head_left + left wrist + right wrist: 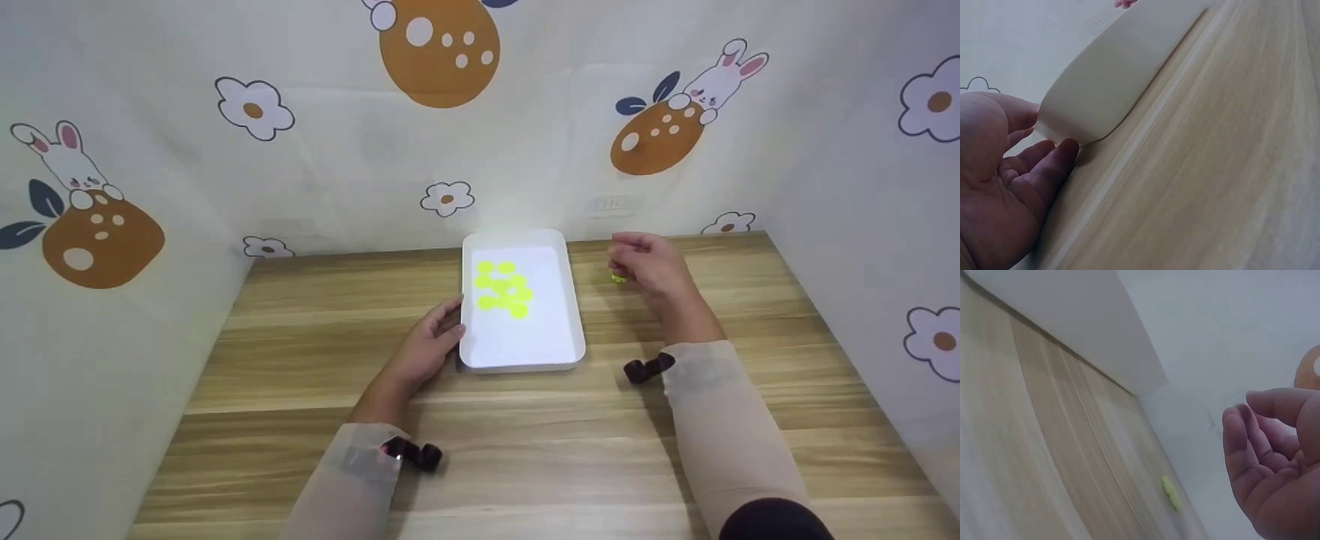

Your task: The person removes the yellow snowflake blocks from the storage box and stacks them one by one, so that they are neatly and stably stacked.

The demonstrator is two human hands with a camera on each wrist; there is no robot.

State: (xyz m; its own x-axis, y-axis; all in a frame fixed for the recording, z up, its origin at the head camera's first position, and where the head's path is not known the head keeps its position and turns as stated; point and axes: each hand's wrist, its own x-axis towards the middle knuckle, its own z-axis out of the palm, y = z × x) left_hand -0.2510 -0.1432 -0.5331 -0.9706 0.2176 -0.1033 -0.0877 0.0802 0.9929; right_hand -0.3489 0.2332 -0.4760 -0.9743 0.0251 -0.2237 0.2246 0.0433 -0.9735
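A white rectangular tray (559,322) lies on the wooden table with several bright yellow-green, roundish flat pieces (519,310) in it, mostly toward its left side. My left hand (426,351) rests against the tray's left side, fingertips and thumb touching the outer wall (1109,73). To the tray's right, my right hand (654,271) hovers with loosely bent fingers. In the right wrist view, a gap shows between its thumb and fingertips (1234,430), with nothing in it. One more yellow-green piece (1170,493), bumpy along its edge, lies on the table below this hand.
Behind the table (315,360) hangs a pale cloth (337,165) printed with rabbits and flowers, and it closes off both sides too. Each sleeve carries a small black camera, one at the left wrist (412,454), one at the right (646,368).
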